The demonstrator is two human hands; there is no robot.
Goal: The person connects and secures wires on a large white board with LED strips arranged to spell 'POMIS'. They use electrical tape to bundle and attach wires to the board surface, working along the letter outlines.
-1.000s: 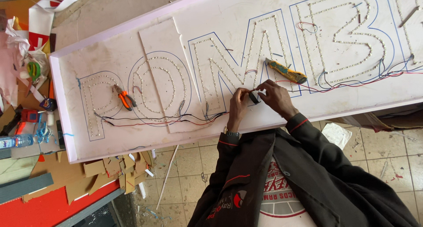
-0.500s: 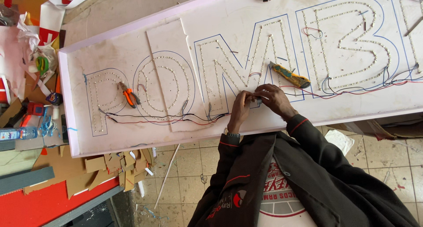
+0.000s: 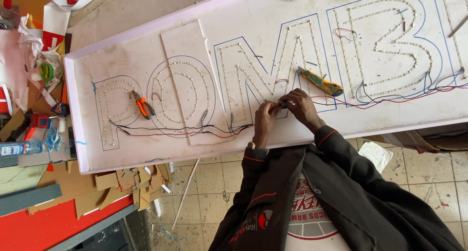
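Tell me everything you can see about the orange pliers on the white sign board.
The orange pliers lie flat on the white sign board, between the first two outlined letters at its left end. The handles look orange with dark trim; the metal jaws are grey and look closed. They lie slanted. No hand touches them; both hands work farther right. Thin dark and red wires run just below them.

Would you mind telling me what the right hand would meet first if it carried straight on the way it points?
Probably the left hand: the right hand points at it across a small dark piece pinched between their fingertips.
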